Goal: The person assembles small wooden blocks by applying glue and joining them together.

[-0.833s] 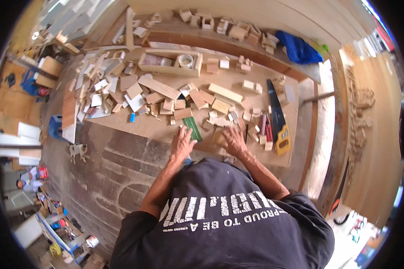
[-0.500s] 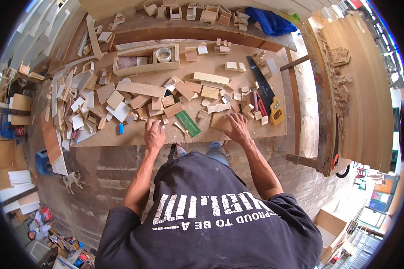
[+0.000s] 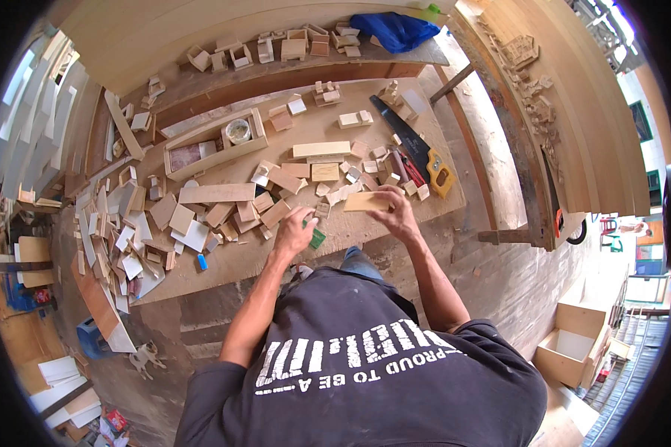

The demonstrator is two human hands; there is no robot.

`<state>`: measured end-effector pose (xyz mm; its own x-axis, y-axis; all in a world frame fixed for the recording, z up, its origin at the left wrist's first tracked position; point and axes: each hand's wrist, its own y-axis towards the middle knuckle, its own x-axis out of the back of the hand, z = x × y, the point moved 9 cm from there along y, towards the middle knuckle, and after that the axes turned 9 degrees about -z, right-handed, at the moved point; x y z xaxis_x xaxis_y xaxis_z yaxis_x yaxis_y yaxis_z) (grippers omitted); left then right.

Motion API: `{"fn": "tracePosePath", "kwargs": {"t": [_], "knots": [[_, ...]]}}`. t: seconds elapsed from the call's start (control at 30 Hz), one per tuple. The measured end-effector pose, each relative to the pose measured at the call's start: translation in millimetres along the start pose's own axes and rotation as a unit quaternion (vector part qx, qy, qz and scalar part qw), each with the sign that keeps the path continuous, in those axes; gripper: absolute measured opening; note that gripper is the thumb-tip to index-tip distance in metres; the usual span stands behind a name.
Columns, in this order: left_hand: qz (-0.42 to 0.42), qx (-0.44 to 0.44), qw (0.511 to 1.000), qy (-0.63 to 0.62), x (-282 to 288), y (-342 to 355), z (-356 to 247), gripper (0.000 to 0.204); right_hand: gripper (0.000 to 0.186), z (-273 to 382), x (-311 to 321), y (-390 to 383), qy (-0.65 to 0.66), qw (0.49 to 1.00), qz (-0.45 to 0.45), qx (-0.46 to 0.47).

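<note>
My right hand [image 3: 399, 217] grips a small flat piece of light wood [image 3: 366, 201] by its right end, above the front of the workbench. My left hand [image 3: 295, 234] is curled at the near edge, over a green strip [image 3: 317, 238] that it partly covers. Its fingers are bent together; what they hold, if anything, is hidden. Just beyond lie loose wood offcuts [image 3: 275, 214] and a short yellowish block [image 3: 324, 173]. A handsaw [image 3: 408, 131] with a yellow handle [image 3: 441, 176] rests to the right, next to a red-handled tool [image 3: 411, 170].
A wooden tray [image 3: 215, 158] holding a round tub [image 3: 237, 132] stands at the back left. Scrap wood is heaped on the left, with a blue piece [image 3: 202, 261] in front. Small wooden boxes [image 3: 294, 48] and blue plastic [image 3: 397, 32] line the rear shelf.
My left hand has moved right, from bare bench onto the green strip. The right hand has raised and turned the wood piece that lay under its fingers. The whole view has tilted.
</note>
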<state>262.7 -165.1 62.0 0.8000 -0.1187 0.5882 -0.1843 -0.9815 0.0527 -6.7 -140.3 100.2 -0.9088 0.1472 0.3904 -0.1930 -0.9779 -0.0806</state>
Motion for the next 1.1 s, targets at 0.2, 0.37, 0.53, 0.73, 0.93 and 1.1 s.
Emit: {"fn": "tracePosePath", "kwargs": {"t": [0.2, 0.37, 0.53, 0.73, 0.93, 1.1], "knots": [[0.003, -0.021, 0.99, 0.142, -43, 47, -26, 0.024, 0.037, -37, 57, 13, 0.06, 0.993, -0.098, 0.004], [-0.038, -0.051, 0.966, 0.252, -52, 88, -17, 0.025, 0.034, -51, 51, 1, 0.201, 0.971, -0.081, -0.106], [-0.085, -0.078, 0.951, 0.288, -44, 130, -15, 0.039, 0.024, -97, 32, -4, 0.054, 0.992, -0.019, -0.116], [-0.014, -0.085, 0.947, 0.309, -43, 179, 34, 0.055, 0.027, -111, 28, -4, 0.004, 0.984, 0.018, -0.176], [0.099, -0.039, 0.953, 0.283, -38, 200, 39, 0.052, 0.026, -70, 63, 28, 0.076, 0.979, -0.014, -0.186], [0.035, -0.018, 0.95, 0.31, -6, 193, 56, 0.051, 0.029, -79, 78, 93, 0.164, 0.978, -0.084, -0.098]]}}
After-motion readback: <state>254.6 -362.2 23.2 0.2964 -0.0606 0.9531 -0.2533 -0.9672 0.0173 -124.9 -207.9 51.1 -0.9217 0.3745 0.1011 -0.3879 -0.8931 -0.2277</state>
